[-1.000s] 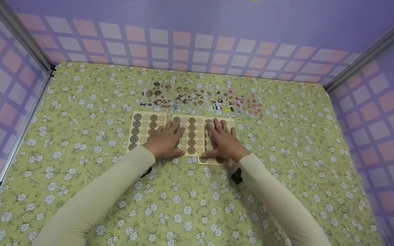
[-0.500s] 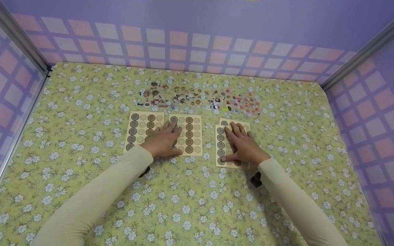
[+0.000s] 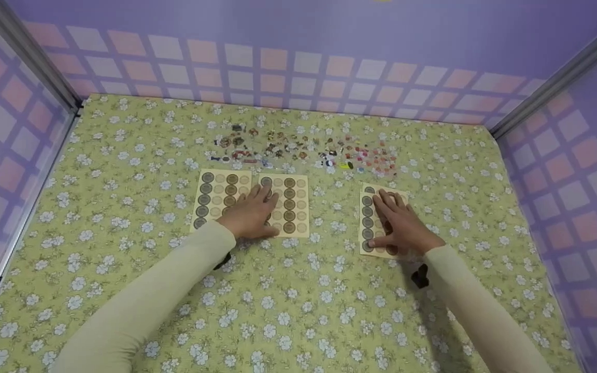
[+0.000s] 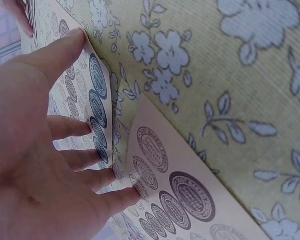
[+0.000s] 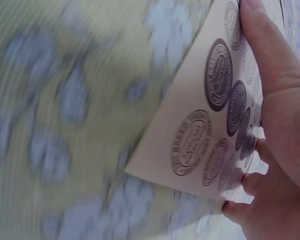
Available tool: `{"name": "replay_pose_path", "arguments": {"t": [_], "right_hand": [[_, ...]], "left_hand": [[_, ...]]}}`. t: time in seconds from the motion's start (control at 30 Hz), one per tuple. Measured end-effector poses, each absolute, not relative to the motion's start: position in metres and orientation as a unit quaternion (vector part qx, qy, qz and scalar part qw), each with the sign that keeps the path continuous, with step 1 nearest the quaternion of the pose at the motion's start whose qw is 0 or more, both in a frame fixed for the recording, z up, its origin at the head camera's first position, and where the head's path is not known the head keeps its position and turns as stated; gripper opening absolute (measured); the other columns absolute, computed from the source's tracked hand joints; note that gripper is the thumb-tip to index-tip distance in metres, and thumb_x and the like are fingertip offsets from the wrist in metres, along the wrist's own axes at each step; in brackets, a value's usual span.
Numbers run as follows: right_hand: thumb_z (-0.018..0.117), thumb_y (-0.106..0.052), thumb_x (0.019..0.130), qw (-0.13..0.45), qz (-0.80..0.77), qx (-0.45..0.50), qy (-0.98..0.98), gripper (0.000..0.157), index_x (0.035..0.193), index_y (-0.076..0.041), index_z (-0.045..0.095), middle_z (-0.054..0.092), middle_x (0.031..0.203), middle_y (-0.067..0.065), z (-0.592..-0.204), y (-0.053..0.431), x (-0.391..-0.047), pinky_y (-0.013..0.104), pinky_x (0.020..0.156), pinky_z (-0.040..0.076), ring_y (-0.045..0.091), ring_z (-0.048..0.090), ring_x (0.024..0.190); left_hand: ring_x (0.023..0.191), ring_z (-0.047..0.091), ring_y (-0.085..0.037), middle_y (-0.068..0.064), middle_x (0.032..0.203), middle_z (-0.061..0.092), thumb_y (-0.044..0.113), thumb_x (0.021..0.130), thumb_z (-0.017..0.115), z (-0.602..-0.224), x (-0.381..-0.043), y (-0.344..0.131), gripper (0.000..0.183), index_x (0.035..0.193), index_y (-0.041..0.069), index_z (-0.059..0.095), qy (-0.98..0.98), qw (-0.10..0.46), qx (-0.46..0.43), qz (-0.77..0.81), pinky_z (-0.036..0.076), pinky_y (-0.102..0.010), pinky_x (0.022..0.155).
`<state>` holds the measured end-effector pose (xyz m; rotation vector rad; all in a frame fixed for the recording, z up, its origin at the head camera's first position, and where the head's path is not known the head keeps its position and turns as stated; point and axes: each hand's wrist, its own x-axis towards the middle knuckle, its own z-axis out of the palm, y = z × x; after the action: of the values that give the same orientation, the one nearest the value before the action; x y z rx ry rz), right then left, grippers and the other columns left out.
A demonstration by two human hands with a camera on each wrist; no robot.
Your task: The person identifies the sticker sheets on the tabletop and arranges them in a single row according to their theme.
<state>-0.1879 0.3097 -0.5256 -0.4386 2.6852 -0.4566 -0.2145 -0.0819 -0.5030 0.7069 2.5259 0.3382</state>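
Observation:
Side by side on the cloth lie two cream sheets of round stickers, a left sheet (image 3: 217, 189) and a middle sheet (image 3: 302, 207). Spread across both, my left hand (image 3: 249, 213) rests with fingers extended and covers part of each. In the left wrist view its thumb touches the middle sheet (image 4: 99, 77) and its little finger reaches the left sheet (image 4: 190, 195). Off to the right, my right hand (image 3: 404, 224) presses flat on another sticker sheet (image 3: 367, 223), thumb near its lower left corner. A second sheet's edge peeks out behind its top.
A band of small colourful cut-out shapes (image 3: 283, 145) lies behind the sheets. Flowered cloth (image 3: 288, 305) covers the table. Purple checked walls (image 3: 298, 67) stand at the back and both sides.
My right hand has slid its overlapping sheets to the right, away from the middle sheet, and they now overlap more closely. My left hand has stayed on its two sheets.

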Motion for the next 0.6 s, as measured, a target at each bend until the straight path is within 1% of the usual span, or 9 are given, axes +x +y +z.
{"name": "replay_pose_path", "arguments": {"t": [0.17, 0.3, 0.43, 0.6], "right_hand": [[0.072, -0.06, 0.075, 0.209, -0.165, -0.152, 0.952, 0.115, 0.157, -0.02, 0.003, -0.005, 0.165, 0.004, -0.524, 0.327, -0.193, 0.067, 0.115, 0.004, 0.039, -0.007, 0.15], [0.074, -0.057, 0.076, 0.228, -0.171, -0.137, 0.949, 0.114, 0.157, -0.022, 0.002, -0.007, 0.165, 0.001, -0.521, 0.327, -0.203, 0.067, 0.115, 0.002, 0.037, -0.009, 0.15], [0.072, -0.059, 0.077, 0.232, -0.159, -0.127, 0.951, 0.114, 0.157, -0.022, 0.0, -0.01, 0.164, 0.003, -0.523, 0.314, -0.215, 0.066, 0.115, 0.0, 0.038, -0.01, 0.15], [0.067, -0.065, 0.078, 0.216, -0.136, -0.134, 0.958, 0.112, 0.157, -0.022, 0.0, -0.01, 0.164, 0.004, -0.525, 0.284, -0.226, 0.064, 0.117, -0.001, 0.037, -0.007, 0.15]], "left_hand": [[0.15, -0.002, -0.039, -0.018, 0.163, -0.005, 0.046, 0.092, 0.061, -0.502, -0.215, -0.08, 0.089, 0.156, 0.008, 0.013, 0.924, 0.248, 0.261, 0.127, 0.012, -0.06, 0.118], [0.149, 0.0, -0.041, -0.019, 0.162, -0.004, 0.044, 0.093, 0.062, -0.5, -0.214, -0.079, 0.087, 0.155, 0.006, 0.015, 0.923, 0.244, 0.268, 0.127, 0.014, -0.061, 0.118], [0.149, 0.001, -0.042, -0.02, 0.162, -0.003, 0.044, 0.093, 0.062, -0.5, -0.213, -0.079, 0.087, 0.155, 0.005, 0.016, 0.924, 0.243, 0.27, 0.122, 0.015, -0.062, 0.117], [0.149, 0.0, -0.042, -0.021, 0.162, -0.004, 0.044, 0.093, 0.061, -0.5, -0.213, -0.079, 0.087, 0.155, 0.005, 0.015, 0.924, 0.244, 0.272, 0.117, 0.015, -0.062, 0.117]]}}
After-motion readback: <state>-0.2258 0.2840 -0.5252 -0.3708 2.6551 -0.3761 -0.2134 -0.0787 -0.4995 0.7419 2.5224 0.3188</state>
